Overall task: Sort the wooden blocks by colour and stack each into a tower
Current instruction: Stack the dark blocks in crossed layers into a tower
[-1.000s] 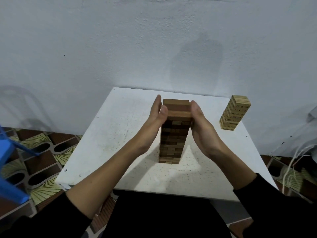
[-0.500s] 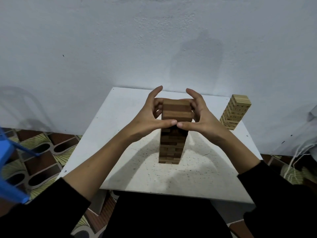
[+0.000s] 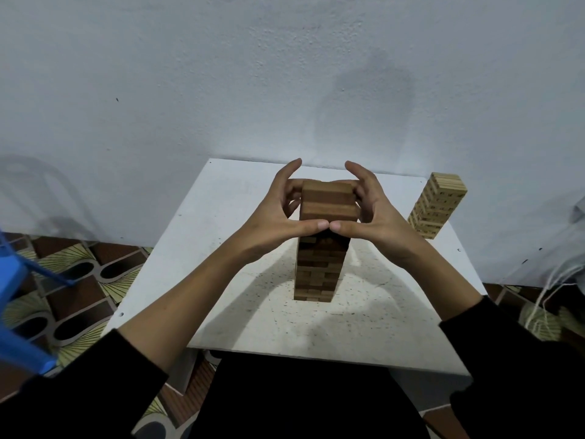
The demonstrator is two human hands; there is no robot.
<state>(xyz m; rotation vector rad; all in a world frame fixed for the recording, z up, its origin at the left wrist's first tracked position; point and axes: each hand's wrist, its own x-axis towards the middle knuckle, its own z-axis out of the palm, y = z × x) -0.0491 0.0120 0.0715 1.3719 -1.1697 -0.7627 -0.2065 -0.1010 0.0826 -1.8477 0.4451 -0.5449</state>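
Tall dark brown tower [image 3: 319,264] upright mid-table, pale tower [image 3: 438,205] apparently leaning, far right

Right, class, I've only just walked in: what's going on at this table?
A person is building block towers on a white table. Both hands wrap the top of a tall dark-brown tower in the middle: the left hand and right hand curl around its upper blocks, thumbs meeting across the near face. A shorter light-wood tower stands at the far right corner, untouched. No loose blocks show on the table.
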